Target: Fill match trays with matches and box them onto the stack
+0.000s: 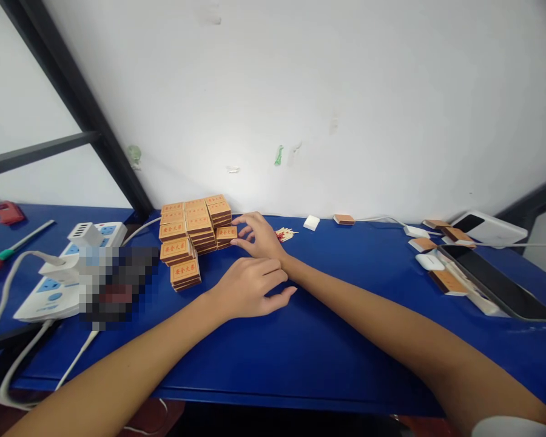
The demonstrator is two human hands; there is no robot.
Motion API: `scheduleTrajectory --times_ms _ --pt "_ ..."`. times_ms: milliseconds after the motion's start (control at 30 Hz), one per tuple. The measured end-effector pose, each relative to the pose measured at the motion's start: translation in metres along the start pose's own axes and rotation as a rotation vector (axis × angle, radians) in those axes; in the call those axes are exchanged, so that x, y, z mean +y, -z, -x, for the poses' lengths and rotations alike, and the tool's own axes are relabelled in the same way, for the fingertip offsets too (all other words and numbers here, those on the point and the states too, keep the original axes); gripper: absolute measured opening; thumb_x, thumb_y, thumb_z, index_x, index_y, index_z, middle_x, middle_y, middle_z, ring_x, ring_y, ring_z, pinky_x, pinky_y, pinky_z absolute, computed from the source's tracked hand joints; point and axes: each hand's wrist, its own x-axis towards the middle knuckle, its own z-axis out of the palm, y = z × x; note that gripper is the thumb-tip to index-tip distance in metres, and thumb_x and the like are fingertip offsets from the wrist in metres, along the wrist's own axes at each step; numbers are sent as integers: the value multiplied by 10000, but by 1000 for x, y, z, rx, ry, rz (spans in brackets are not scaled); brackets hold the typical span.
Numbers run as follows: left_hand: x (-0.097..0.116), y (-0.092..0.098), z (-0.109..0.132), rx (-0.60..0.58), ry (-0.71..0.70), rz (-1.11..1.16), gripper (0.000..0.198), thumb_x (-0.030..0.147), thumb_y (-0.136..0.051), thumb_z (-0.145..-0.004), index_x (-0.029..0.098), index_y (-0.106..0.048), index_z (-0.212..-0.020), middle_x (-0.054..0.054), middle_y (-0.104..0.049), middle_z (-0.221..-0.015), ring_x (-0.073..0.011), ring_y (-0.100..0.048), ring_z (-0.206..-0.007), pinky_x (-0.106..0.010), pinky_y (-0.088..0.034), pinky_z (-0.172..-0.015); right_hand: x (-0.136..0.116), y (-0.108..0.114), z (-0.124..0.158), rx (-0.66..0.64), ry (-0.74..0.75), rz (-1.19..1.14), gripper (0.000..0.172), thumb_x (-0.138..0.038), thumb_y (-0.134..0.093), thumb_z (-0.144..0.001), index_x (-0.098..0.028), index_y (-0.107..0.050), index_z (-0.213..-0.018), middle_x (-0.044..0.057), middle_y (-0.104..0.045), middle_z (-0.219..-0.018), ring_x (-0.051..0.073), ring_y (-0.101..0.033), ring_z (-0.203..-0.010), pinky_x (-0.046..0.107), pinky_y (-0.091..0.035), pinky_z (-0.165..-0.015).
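Got the right hand (260, 238) at the end of a matchbox (226, 234) on the right side of the pile (198, 226), with thumb and fingers a bit apart; can't tell if gripping. Stacked flat, probably for stability. Got the left hand (253, 288) loosely curled, seemingly empty, with a gap at the thumb.

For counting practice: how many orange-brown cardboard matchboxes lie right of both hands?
5: one matchbox by the white wall, two beside the white power bank, two left of the black phone; more may be hidden.
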Motion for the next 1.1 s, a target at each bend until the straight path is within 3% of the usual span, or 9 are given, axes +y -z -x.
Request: scheduleTrajectory --times_ms 200,567,733,900,1100 --pt "0 0 0 -38 9 1 248 312 -589 -1012 173 -691 -833 -17 -700 -734 -142 -653 -637 -294 -469 -589 3 -7 -1 26 -11 -10 261 -130 -751 -826 -221 -601 -1019 36 -579 -1128 143 -679 -878 341 -600 -804" --pt "-1 -2 0 -55 9 -2 255 306 -593 -1013 171 -694 -822 -9 -681 -712 -148 -646 -628 -310 -465 -576 11 -12 -3 -9 -32 72 291 -209 -789 -813 -237 -529 -940 -27 -623 -854 154 -605 -790 316 -509 -750" --pt "-2 -2 0 -72 13 12 250 300 -585 -1017 174 -698 -833 -13 -685 -716 -154 -654 -637 -307 -474 -582 12 -11 -3 -27 -11 84 287 -270 -745 -856 -245 -503 -1009 -28 -607 -861 160 -595 -800 320 -494 -748" --pt "-2 -3 0 -63 4 1 257 300 -587 -1020 172 -698 -827 -9 -693 -716 -152 -660 -635 -312 -474 -583 14 -12 -3 -53 -18 71 409 -209 -747 -815 -259 -443 -1084 -51 -567 -856 159 -595 -787 319 -502 -735" --pt "-3 -3 0 -83 15 4 280 295 -568 -1033 171 -695 -816 -16 -722 -740 -146 -679 -646 -301 -491 -609 12 -11 -3 -89 13 132 435 -198 -748 -823 -251 -427 -1111 -48 -559 -853 171 -588 -794 330 -473 -750"
